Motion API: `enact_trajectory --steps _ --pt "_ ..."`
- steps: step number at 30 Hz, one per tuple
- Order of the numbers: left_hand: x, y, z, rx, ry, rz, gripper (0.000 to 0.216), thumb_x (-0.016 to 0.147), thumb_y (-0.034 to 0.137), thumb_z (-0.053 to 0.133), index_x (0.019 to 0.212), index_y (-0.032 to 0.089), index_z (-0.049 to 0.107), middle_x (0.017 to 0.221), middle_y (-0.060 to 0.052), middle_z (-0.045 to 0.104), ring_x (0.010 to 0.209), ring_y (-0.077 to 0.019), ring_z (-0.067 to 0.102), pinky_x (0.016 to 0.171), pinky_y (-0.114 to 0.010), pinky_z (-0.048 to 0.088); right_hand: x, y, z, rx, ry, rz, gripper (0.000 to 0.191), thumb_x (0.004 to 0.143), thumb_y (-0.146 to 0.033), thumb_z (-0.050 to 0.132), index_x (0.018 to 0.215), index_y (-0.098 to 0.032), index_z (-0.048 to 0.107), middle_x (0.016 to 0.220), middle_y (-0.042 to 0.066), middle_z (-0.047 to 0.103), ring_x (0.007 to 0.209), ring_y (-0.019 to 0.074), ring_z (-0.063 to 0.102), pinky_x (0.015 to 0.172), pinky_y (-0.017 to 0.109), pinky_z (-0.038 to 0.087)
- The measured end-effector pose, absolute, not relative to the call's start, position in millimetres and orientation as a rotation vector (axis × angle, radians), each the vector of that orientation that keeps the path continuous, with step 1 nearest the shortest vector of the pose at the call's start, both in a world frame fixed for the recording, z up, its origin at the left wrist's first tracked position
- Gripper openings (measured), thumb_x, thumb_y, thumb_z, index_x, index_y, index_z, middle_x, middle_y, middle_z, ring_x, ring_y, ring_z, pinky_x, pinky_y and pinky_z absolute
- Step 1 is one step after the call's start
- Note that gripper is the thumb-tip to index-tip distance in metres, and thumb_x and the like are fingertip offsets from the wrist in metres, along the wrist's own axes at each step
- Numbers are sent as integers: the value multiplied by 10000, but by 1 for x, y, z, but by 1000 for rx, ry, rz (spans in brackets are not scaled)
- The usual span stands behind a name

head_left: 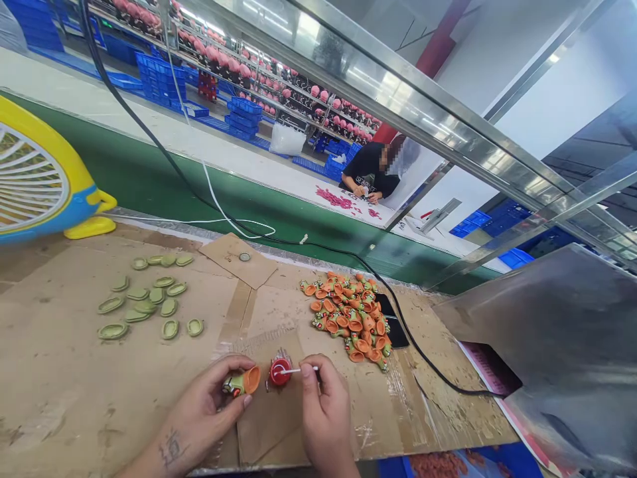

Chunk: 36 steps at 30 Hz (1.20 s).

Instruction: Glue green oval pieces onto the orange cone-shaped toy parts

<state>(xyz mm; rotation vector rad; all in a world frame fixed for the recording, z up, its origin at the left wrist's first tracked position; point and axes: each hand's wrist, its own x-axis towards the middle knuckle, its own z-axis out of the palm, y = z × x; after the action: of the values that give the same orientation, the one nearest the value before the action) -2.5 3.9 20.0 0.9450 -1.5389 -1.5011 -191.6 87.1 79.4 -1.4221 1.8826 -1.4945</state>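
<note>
My left hand (212, 401) is closed around a small green and orange painted figure piece (251, 380), its hollow orange opening turned up and to the right. Between thumb and fingers of my right hand (326, 411) is a thin white stick (297, 371). The stick's far end reaches into a small pot of red paint (279, 380) standing on the cardboard between my hands. Beyond my right hand lies a heap of similar green and orange pieces (354, 325). Several plain green oval pieces (169, 307) are spread out on the left.
Cardboard (60, 372) covers the table. A yellow and blue fan (74, 176) stands at the left. A black cable (423, 358) runs across to a metal box (552, 345) on the right. A blue bin (517, 461) sits below the front edge. Another person (371, 174) works across the green partition.
</note>
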Motion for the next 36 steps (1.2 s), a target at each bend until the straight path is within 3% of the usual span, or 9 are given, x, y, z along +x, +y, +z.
enact_trajectory --steps 5,16,27,36 --pt "-2 3 24 905 -1597 -1444 289 796 247 742 1082 243 785 1136 -84 761 1111 -271 707 952 -298 586 -181 87 72 -1223 1652 -1523 340 1063 -471 543 890 -206 667 777 4 641 735 150 599 675 229 447" --pt "-3 4 31 947 -1609 -1480 321 782 276 742 1096 224 788 1139 -107 761 1142 -311 684 1017 -385 554 -176 81 67 -1384 1677 -1342 323 1085 -435 486 947 -202 662 859 33 669 818 179 620 747 265 473" --pt "-1 5 35 942 -1615 -1571 346 801 276 721 1137 218 774 1155 -106 754 1119 -304 687 868 -326 583 -178 74 68 -1417 1690 -1414 292 1087 -372 486 921 -199 653 816 27 675 758 165 623 689 255 462" --pt "-2 4 38 957 -1585 -1619 356 831 344 732 1162 216 752 1182 -101 746 1143 -302 669 978 -347 552 -187 78 77 -1370 1666 -1519 311 1087 -397 496 886 -209 639 797 11 650 735 155 606 671 244 461"
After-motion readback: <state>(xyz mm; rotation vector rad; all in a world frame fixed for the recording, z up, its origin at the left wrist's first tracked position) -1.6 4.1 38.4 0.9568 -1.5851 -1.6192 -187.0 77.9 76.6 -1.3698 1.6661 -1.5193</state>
